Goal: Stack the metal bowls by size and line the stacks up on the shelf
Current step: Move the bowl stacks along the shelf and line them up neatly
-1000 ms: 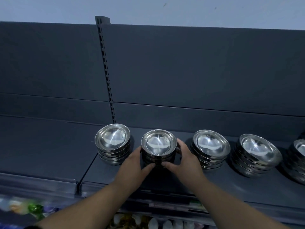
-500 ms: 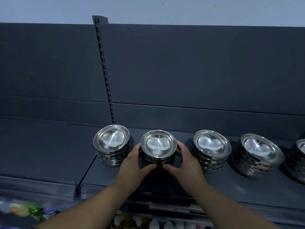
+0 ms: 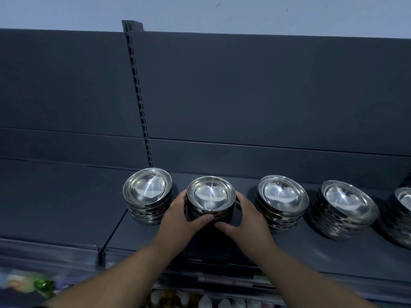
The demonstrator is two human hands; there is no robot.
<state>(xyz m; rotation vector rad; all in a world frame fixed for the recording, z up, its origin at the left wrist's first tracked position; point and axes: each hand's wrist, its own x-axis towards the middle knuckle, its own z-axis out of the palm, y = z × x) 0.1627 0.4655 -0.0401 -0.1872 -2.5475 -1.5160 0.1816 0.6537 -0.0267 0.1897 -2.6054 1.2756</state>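
Several stacks of shiny metal bowls stand in a row on the dark grey shelf [image 3: 311, 250]. My left hand [image 3: 180, 221] and my right hand [image 3: 246, 221] wrap around the second stack [image 3: 211, 194] from both sides, thumbs meeting at its front. To its left is a stack [image 3: 146, 190] with a tilted top bowl. To the right are a third stack [image 3: 282, 194], a fourth stack [image 3: 347, 201] and a fifth stack [image 3: 402, 210] cut off by the frame's edge. The lower bowls of the held stack are hidden by my fingers.
A slotted upright post [image 3: 138, 96] divides the dark back panel. The neighbouring shelf section [image 3: 55, 201] lies to the left. Colourful goods [image 3: 29, 283] sit blurred on a lower level below the shelf's front edge.
My hands keep their hold on the second stack, and it sits slightly farther from the third stack than before. The view has shifted a little.
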